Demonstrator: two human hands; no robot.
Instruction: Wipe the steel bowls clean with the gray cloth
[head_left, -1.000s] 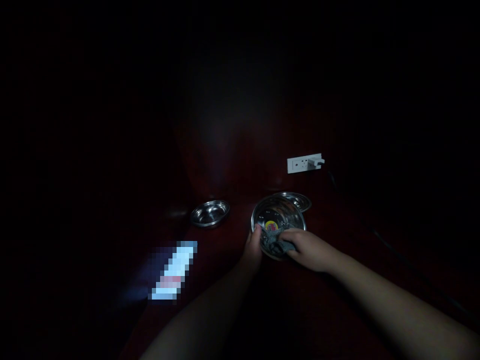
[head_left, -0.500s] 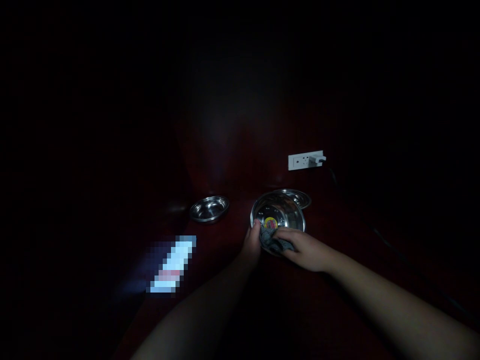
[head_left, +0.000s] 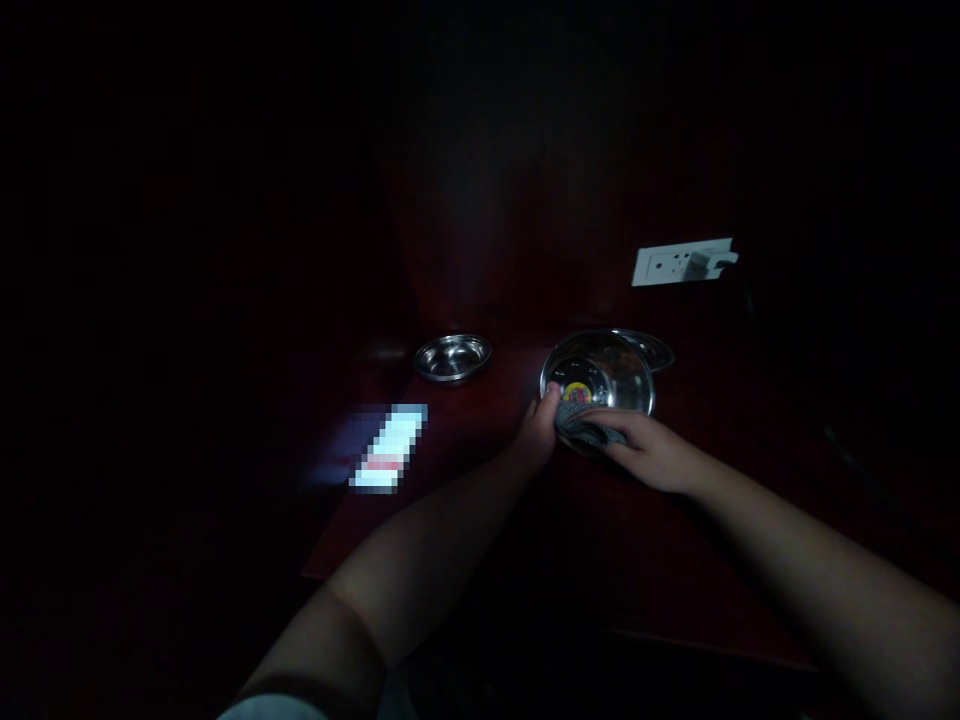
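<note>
A shiny steel bowl (head_left: pixel 631 378) is tilted with its mouth toward me, and a round yellow and red sticker (head_left: pixel 577 392) shows on its inner bottom. My left hand (head_left: pixel 541 430) grips the bowl's left rim, thumb over the edge and the other fingers hidden behind. In my right hand (head_left: pixel 660 450) is a dark grey cloth (head_left: pixel 589 428), pressed against the bowl's near inner side. Behind the bowl, partly covered by it, lies a round steel lid or plate (head_left: pixel 656 350).
A shallow steel dish (head_left: pixel 453 360) stands left of the bowl on the dark red tabletop (head_left: pixel 480 420). Nearer me lies a bright, pixelated screen (head_left: pixel 390 450). On the back wall is a white socket panel (head_left: pixel 660 265) with a plug and cable. The surroundings are very dark.
The whole view has shifted, so everything appears higher and farther right, and the table's front edge now shows. My hands keep their hold on the bowl and cloth.
</note>
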